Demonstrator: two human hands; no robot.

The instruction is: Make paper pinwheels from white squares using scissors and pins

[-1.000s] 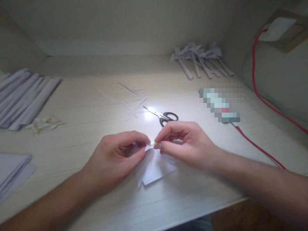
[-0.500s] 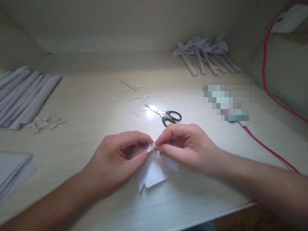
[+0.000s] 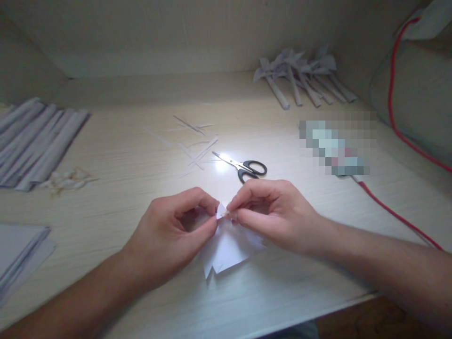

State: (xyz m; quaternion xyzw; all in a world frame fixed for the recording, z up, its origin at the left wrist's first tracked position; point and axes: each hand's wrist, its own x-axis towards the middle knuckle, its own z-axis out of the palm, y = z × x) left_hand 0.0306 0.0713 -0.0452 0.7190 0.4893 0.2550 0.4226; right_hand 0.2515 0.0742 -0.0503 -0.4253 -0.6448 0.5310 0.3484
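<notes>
Two hands are working close together in front of me, their fingertips nearly meeting over a sheet of white paper. With my left hand I am pinching a corner of the sheet between thumb and forefinger, and a small white tip is poking up from the pinch. With my right hand I am pressing thumb and forefinger together just beside it, gripping a tiny yellowish piece whose shape is staying too small for me to make out. The sheet is spreading below my fingers, towards me, its lower edge showing a sharp notch at the left; I cannot tell whether it is touching the table.

Just beyond my right hand, a pair of scissors is lying with its black handles nearest my fingers and its blades pointing away to the left. Thin paper strips are lying scattered to the left of the blades. At the far right, several paper pinwheels are lying in a row. On my left, paper tubes are resting side by side, small pale pieces are sitting in a pile next to them, and folded sheets are lying nearer me. A red cord is running from a pixelated object on the right.
</notes>
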